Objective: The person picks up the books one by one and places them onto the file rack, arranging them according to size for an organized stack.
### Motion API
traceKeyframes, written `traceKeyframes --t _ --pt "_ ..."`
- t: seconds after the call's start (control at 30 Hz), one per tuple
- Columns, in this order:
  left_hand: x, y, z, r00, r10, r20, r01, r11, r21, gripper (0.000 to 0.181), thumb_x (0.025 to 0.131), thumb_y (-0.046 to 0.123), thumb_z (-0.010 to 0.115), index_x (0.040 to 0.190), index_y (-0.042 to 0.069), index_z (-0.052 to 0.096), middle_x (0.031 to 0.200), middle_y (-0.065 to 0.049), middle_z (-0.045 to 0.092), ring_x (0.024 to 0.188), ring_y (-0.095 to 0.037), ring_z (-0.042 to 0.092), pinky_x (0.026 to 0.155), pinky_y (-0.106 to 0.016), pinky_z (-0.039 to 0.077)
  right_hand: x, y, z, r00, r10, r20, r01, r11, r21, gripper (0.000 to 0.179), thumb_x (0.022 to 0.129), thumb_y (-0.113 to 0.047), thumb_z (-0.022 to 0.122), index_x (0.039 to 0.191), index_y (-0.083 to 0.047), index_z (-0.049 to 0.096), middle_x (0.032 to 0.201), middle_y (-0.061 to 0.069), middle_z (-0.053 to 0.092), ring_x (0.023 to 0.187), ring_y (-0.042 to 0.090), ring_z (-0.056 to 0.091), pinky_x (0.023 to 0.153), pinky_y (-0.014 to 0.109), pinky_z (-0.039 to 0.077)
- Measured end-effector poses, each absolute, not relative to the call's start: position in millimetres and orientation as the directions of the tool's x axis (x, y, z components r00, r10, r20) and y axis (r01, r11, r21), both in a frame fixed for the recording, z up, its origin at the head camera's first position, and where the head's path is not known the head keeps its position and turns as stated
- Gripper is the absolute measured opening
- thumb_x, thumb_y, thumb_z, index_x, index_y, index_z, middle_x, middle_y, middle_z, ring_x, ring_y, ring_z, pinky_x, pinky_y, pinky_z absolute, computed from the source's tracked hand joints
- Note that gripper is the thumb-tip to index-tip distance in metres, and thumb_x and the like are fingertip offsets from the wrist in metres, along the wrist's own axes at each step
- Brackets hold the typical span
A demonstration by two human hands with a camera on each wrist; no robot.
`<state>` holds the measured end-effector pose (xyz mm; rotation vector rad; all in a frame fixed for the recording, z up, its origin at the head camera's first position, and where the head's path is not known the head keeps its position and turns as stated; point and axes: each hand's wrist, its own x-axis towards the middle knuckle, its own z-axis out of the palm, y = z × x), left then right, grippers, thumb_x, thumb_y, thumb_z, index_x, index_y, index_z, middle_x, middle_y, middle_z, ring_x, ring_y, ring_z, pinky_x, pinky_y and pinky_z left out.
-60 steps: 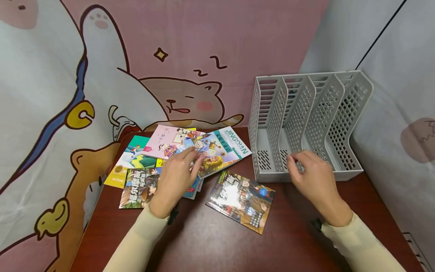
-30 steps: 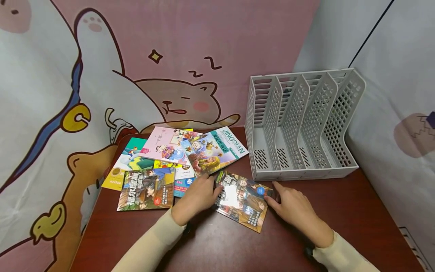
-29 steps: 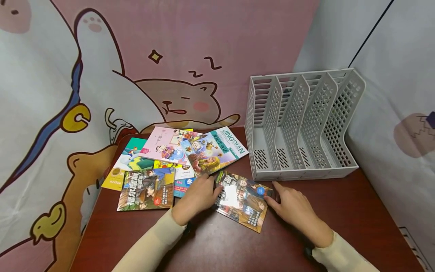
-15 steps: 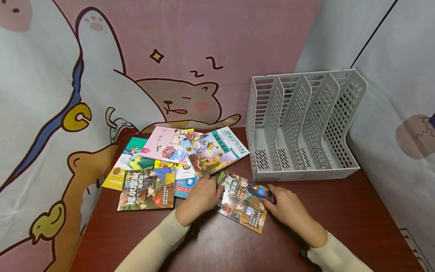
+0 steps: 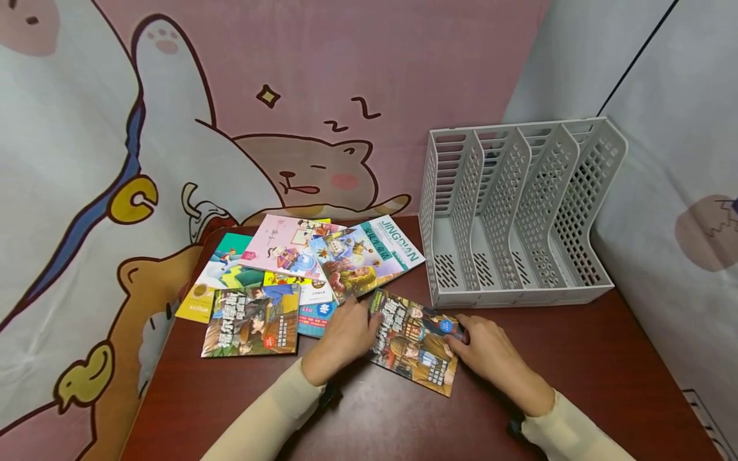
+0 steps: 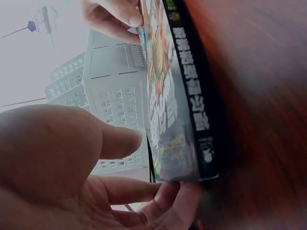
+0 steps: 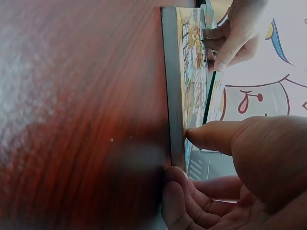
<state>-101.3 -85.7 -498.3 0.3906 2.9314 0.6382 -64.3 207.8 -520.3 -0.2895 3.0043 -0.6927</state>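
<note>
Step in hand, as I judge it: taking hold of the brown comic-cover book (image 5: 412,349) from both ends. It sits around the middle of the table (image 5: 369,426), cover up, skewed to the table's edges, just in front of the near-left corner of the grey rack (image 5: 521,298). Left hand (image 5: 344,330) pinches the book's left end, thumb on the cover side, fingers curled around the edge at the corner. Right hand (image 5: 490,352) clamps the opposite end the same way, thumb over the cover, fingers bent under the edge. Can't tell whether the book is flat on the wood or slightly raised. Rack stands toward the far-right corner; loose pile toward the far-left, with the JINGDIAN book (image 5: 369,256) on top, its lower corner right by the left hand, contact unclear. Pink book (image 5: 282,243) lies beside it; another comic-cover book (image 5: 250,323) lies nearer the left edge. Next move likely calls for an even lift, both grips firm, glossy cover maybe slippery, swinging clear of the JINGDIAN book and the rack's front lip.
</note>
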Motion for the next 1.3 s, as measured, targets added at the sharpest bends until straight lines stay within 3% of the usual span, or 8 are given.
traceKeyframes --t 0.3,0.43,0.67,0.8,0.9,1.1,1.2,1.3 --pt "-104 -85 -503 -0.956 0.288 -0.054 0.227 0.845 0.484 0.053 0.107 0.034 0.072 0.148 0.0 0.067 0.115 -0.033 0.075 0.096 -0.046 0.076 0.084 -0.058 0.063 -63 210 -522 -0.986 -0.165 0.012 -0.153 0.882 -0.446 0.049 0.095 -0.025 0.085 0.131 0.006 0.074 0.093 0.011 0.075 0.078 0.021 0.065 0.069 0.044 0.054" --pt "-106 -84 -503 -0.962 0.271 -0.041 0.209 0.822 0.529 0.056 0.105 0.034 0.074 0.147 -0.002 0.068 0.122 -0.028 0.079 0.103 -0.042 0.078 0.089 -0.056 0.063 -64 213 -522 -0.989 -0.15 -0.004 -0.13 0.87 -0.476 0.044 0.097 -0.023 0.082 0.13 0.006 0.075 0.084 0.006 0.068 0.071 0.017 0.057 0.065 0.038 0.048" --pt "-107 -83 -495 -0.963 0.26 -0.063 0.163 0.757 0.633 0.024 0.11 0.026 0.067 0.124 0.009 0.061 0.093 -0.009 0.07 0.082 -0.028 0.066 0.076 -0.048 0.056 -64 219 -514 -0.985 -0.126 -0.117 -0.045 0.845 -0.532 0.047 0.108 -0.034 0.072 0.14 0.001 0.071 0.072 -0.005 0.06 0.061 0.011 0.048 0.066 0.032 0.042" --pt "-110 -86 -491 -0.965 0.261 -0.002 0.181 0.676 0.714 0.013 0.11 0.017 0.06 0.118 0.01 0.053 0.083 -0.004 0.058 0.071 -0.02 0.055 0.065 -0.043 0.049 -64 221 -509 -0.988 -0.127 -0.086 -0.055 0.817 -0.574 0.028 0.11 -0.036 0.07 0.12 -0.01 0.075 0.077 -0.007 0.063 0.064 0.009 0.05 0.068 0.031 0.043" --pt "-114 -91 -488 -0.972 0.237 0.008 0.157 0.617 0.771 0.012 0.109 0.016 0.059 0.119 0.011 0.054 0.083 -0.002 0.054 0.07 -0.018 0.051 0.065 -0.038 0.045 -63 219 -506 -0.987 -0.154 -0.054 -0.079 0.738 -0.67 0.015 0.11 -0.029 0.071 0.102 -0.018 0.067 0.079 -0.008 0.067 0.065 0.005 0.056 0.066 0.027 0.047" --pt "-120 -100 -476 -0.985 0.174 -0.015 0.072 0.48 0.875 0.015 0.11 0.016 0.061 0.124 0.012 0.056 0.081 -0.001 0.055 0.073 -0.017 0.051 0.076 -0.036 0.045 -61 214 -488 -0.98 -0.192 -0.047 -0.036 0.408 -0.912 0.012 0.11 -0.014 0.069 0.115 -0.006 0.063 0.096 0.012 0.08 0.072 0.015 0.078 0.068 0.038 0.067" --pt "-122 -101 -470 -0.988 0.155 -0.006 0.053 0.374 0.926 0.017 0.111 0.014 0.06 0.126 0.011 0.055 0.087 -0.002 0.063 0.074 -0.017 0.053 0.079 -0.036 0.046 -65 211 -474 -0.982 -0.186 -0.031 -0.039 0.362 -0.932 0.02 0.11 -0.015 0.069 0.123 0.0 0.067 0.102 0.016 0.079 0.076 0.011 0.075 0.069 0.037 0.066" --pt "-125 -101 -462 -0.992 0.127 0.009 0.044 0.28 0.959 0.018 0.111 0.014 0.059 0.129 0.01 0.054 0.094 -0.005 0.067 0.075 -0.017 0.054 0.079 -0.035 0.047 -75 208 -462 -0.978 -0.203 -0.048 -0.035 0.387 -0.921 0.024 0.112 -0.022 0.067 0.115 0.002 0.072 0.09 0.009 0.07 0.069 0.004 0.06 0.063 0.028 0.055"
